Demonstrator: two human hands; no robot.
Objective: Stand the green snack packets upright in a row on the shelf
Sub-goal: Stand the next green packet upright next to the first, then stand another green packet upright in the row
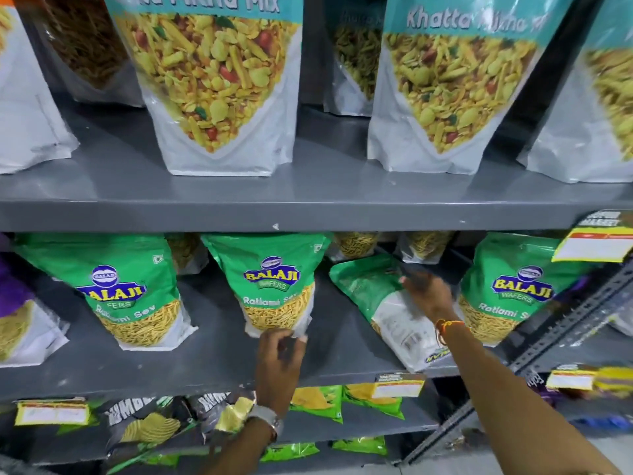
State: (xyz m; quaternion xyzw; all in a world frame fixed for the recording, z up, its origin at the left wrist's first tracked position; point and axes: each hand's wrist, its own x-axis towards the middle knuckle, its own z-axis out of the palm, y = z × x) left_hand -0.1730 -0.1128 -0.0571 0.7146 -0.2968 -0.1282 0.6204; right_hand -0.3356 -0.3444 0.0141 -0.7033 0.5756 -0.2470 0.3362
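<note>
While curled, fingers (416, 281) on fallen packet (370, 289)

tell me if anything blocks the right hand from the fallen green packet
Nothing visible does. The right hand is already on the fallen green packet, which lies back-side up on the middle shelf in the gap between two upright green packets.

Glossy plastic green packets (270, 286), matt grey painted metal shelf (212, 358), shiny metal wristwatch (269, 421).
</note>
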